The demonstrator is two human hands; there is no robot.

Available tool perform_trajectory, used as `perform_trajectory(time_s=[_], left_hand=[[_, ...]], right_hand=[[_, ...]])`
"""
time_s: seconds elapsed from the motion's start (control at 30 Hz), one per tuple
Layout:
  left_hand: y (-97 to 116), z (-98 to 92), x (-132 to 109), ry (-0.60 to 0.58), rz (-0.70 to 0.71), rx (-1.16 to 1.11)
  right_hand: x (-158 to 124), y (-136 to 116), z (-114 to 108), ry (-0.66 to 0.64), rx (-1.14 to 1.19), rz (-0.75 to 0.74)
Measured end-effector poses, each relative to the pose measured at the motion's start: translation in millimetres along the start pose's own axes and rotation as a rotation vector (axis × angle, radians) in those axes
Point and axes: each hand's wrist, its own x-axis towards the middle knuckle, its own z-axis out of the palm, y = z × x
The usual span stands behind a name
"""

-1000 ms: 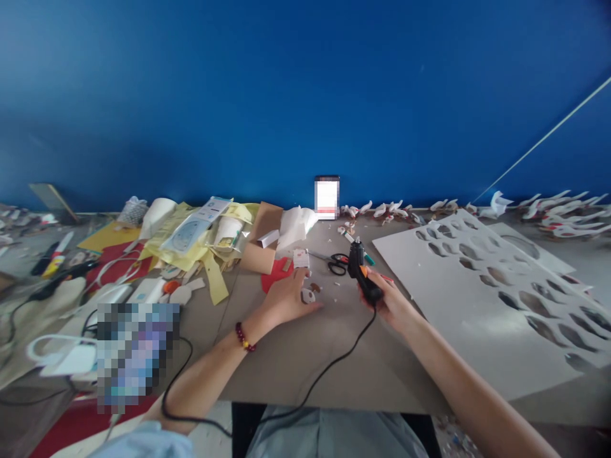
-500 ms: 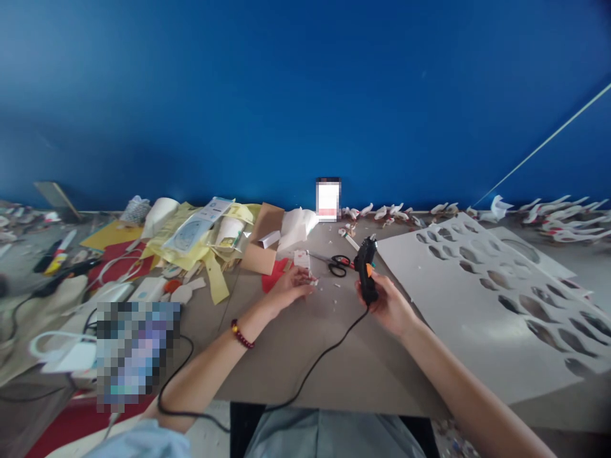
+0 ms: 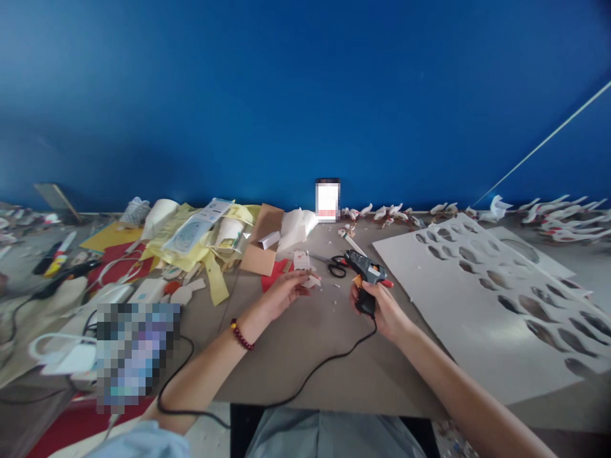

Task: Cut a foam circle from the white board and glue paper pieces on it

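Observation:
My right hand [image 3: 379, 306] is wrapped around the handle of a black hot glue gun [image 3: 366, 272], whose nozzle points to the upper left, toward black-handled scissors [image 3: 338, 266]. A black cord runs from the handle down across the table. The fingers of my left hand [image 3: 289, 291] are pinched on a small white piece [image 3: 312, 280] with a bit of red on it; its exact kind is too small to tell. Just beyond that hand lie a red sheet [image 3: 272, 280] and a small white card [image 3: 301, 259].
At right spreads a large white sheet [image 3: 429, 286] with leaf-shaped holes. Several small white bird figures [image 3: 568, 219] stand along the blue wall. Packets, a cardboard box [image 3: 258, 262], cables and a blurred-out device [image 3: 143, 350] crowd the left. A blurred screen [image 3: 328, 200] leans at the back.
The glue gun has turned from upright to tilted, its nozzle swinging down and left. My left hand has turned slightly, bringing the white piece into clearer view.

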Motion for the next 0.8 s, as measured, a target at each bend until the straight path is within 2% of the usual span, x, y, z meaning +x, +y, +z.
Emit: perform_trajectory(time_s=[0.33, 0.57, 0.8], left_hand=[[-2.0, 4.4, -3.1, 0.11, 0.155, 0.427], [-1.0, 8.9, -8.1, 0.057, 0.198, 0.435], [-0.5, 11.9, -8.8, 0.131, 0.168, 0.447]], right_hand=[[-3.5, 4.1, -1.9, -0.104, -0.019, -0.096], [-3.8, 7.2, -2.5, -0.113, -0.183, -0.136], [-4.5, 14.7, -5.8, 0.015, -0.366, -0.147]])
